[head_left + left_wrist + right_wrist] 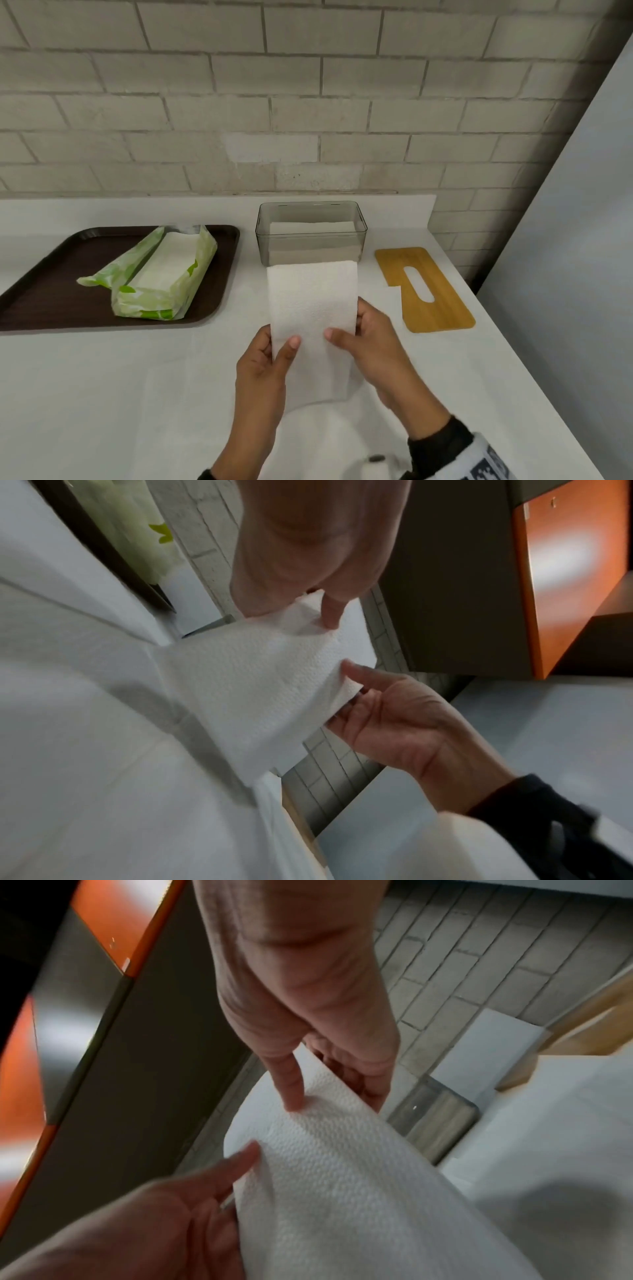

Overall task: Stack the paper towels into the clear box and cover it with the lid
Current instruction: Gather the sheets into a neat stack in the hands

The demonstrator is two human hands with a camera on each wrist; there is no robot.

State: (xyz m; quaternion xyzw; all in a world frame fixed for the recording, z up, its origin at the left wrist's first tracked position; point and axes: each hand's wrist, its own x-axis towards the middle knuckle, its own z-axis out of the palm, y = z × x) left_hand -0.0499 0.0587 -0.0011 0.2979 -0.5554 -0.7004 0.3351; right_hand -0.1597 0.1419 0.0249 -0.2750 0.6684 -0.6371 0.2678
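Head view: left hand (265, 359) and right hand (373, 337) pinch paper towel (311, 301).

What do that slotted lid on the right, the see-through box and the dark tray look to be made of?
The lid: apparently bamboo or light wood, honey-coloured with faint straight grain and a matte finish. The clear box: probably smoke-tinted plastic, see-through with rounded corners and a slight gloss; glass cannot be ruled out. The tray: likely moulded plastic, dark brown, dull, with a raised rim.

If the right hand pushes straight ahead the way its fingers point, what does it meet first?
Probably the near wall of the clear box: the right hand, pinching the paper towel, points up-table toward it. Depth is unclear; the lid lies off to the right.
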